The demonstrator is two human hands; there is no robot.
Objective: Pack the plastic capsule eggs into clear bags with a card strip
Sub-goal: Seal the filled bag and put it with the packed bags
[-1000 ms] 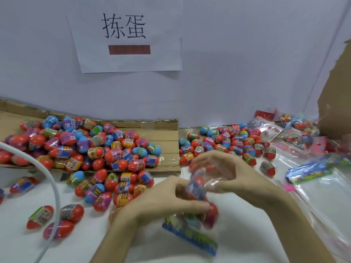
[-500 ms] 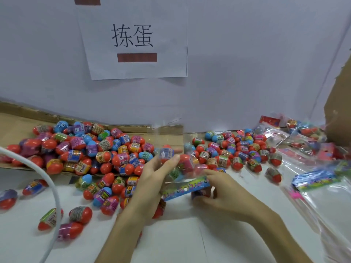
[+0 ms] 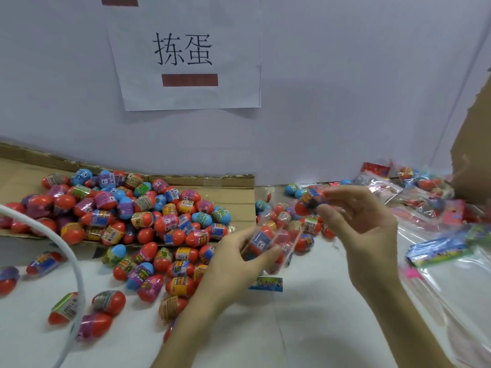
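Note:
My left hand (image 3: 233, 264) grips a clear bag (image 3: 273, 240) that holds capsule eggs, with its printed card strip (image 3: 267, 284) hanging below my fingers. Just above and right of the bag, my right hand (image 3: 364, 229) pinches a single red capsule egg (image 3: 309, 203) with a blue label at its fingertips. A big heap of loose red and blue eggs (image 3: 138, 216) lies to the left on flattened cardboard (image 3: 239, 197) and spills onto the white table. A smaller heap of eggs (image 3: 297, 224) lies behind my hands.
Filled bags (image 3: 419, 192) pile up at the far right beside a cardboard wall (image 3: 473, 155). Empty clear bags with a card strip (image 3: 441, 252) lie at the right. A white cable (image 3: 71, 258) arcs across the left. A paper sign (image 3: 186, 51) hangs on the back wall.
My right hand left the bag's card strip, rose to the right and now pinches one egg. My left hand shifted right with the bag, whose strip now hangs downward.

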